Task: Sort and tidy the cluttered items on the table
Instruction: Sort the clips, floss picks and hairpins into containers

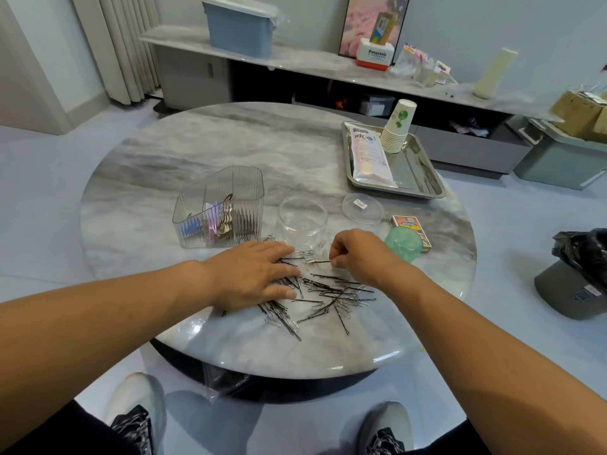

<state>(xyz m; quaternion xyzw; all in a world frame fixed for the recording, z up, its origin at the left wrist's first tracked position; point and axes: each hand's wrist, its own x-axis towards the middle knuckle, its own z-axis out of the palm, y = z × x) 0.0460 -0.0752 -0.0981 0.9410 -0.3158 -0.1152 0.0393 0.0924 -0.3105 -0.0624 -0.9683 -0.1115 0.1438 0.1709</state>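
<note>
Sorting partly done: ribbed clear plastic divided organiser (219,210) already holds clips, while the right hand (358,254) pinches one black bobby pin (320,262) and the flat left hand (256,274) steadies the unsorted heap (328,297) on the grey marble surface (197,152)

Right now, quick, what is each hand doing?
Left hand: open, fingers flat on the pile of hairpins.
Right hand: closed, pinching one black hairpin.
</note>
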